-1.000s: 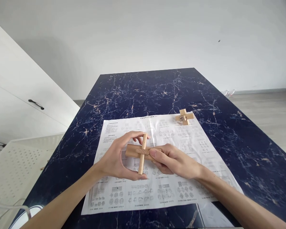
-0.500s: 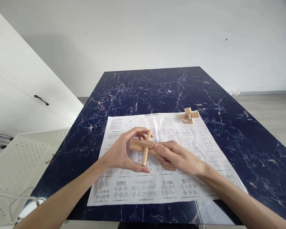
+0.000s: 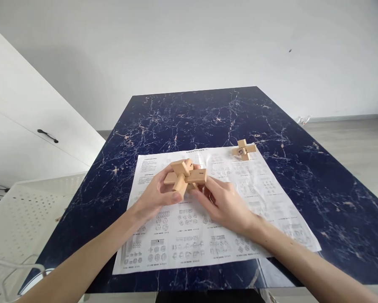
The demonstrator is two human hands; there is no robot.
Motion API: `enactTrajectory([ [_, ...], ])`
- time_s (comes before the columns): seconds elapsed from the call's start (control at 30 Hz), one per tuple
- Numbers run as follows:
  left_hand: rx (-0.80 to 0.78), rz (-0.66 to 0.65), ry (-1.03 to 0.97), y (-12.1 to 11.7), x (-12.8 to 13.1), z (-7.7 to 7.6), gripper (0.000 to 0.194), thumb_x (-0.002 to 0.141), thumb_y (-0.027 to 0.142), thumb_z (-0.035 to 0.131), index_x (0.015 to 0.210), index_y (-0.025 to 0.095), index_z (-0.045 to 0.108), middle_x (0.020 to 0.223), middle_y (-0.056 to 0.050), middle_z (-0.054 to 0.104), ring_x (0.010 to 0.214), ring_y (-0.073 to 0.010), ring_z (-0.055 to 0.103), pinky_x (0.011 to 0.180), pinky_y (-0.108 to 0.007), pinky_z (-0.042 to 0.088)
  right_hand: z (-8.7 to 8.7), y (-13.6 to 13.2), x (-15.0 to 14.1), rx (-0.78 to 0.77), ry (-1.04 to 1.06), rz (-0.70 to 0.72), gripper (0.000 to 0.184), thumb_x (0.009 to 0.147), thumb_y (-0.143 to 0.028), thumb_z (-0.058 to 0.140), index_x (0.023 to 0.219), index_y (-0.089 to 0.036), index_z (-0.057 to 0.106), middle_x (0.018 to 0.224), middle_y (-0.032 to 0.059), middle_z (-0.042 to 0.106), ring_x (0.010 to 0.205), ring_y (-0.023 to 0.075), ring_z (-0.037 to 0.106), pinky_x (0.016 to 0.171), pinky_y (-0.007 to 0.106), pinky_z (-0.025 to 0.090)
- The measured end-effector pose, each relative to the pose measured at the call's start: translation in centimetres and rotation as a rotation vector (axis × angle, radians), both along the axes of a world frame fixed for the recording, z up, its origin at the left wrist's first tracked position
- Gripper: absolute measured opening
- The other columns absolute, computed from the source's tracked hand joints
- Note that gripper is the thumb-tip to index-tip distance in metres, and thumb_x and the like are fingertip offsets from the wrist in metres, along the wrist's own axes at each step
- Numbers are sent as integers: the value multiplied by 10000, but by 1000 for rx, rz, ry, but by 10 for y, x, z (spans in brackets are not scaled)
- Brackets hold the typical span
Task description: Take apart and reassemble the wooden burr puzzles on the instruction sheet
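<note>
Between my hands, above the printed sheet, is a wooden interlocking puzzle (image 3: pixel 185 173) of crossed light-brown bars, with dark marks on some faces. My left hand (image 3: pixel 159 191) grips it from the left, thumb on the end of the bar pointing toward me. My right hand (image 3: pixel 222 201) holds it from the right and below; part of its fingers is hidden behind the bars. A second, smaller wooden cross puzzle (image 3: pixel 244 150) with a black mark rests on the sheet's far right corner.
The creased instruction sheet (image 3: pixel 220 252) carries rows of small diagrams and lies on a dark blue marble-patterned table (image 3: pixel 189 118). At left are a white cabinet (image 3: pixel 25 122) and a white perforated basket (image 3: pixel 27 210). A pale wall stands behind the table.
The puzzle in my hands has been turned, so several crossed bars and dark marks now show. My left thumb and fingers have closed in around it. The view has shifted slightly.
</note>
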State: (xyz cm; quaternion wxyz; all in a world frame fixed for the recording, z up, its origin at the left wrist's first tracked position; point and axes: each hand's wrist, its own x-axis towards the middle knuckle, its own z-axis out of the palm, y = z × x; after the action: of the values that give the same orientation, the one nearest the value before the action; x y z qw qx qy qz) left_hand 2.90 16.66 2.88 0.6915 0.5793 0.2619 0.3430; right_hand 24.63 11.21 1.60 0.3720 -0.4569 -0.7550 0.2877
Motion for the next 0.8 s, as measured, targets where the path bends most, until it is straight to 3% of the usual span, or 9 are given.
enactTrajectory([
  [0.13,1,7,60,1,1,1,782,758,605,920,1436,331,641,1415,-99,653,1282,-352,626,1063,-514,528,2,2,1,57,76,-63,166,1091,-281,519,987,-205,623,761,-6,614,605,133,501,585,306,383],
  [0.3,46,11,83,2,3,5,714,769,629,899,1356,294,669,1203,-67,668,1129,-288,646,956,-427,543,3,0,3,87,85,-83,151,1096,-280,541,1024,-201,647,776,-2,660,623,136,551,596,302,412],
  [0.47,102,-15,124,0,7,10,624,761,583,919,1251,271,691,1199,-56,659,1076,-268,653,933,-412,528,0,-3,3,130,62,-71,142,1107,-275,543,1047,-200,648,787,-4,679,623,132,575,599,294,421],
  [0.8,97,-30,95,2,4,8,669,748,581,932,1275,271,659,1134,-50,651,1045,-262,657,908,-410,529,2,-3,1,134,53,-110,133,1086,-260,565,1010,-196,654,759,-11,674,591,127,562,583,292,417],
])
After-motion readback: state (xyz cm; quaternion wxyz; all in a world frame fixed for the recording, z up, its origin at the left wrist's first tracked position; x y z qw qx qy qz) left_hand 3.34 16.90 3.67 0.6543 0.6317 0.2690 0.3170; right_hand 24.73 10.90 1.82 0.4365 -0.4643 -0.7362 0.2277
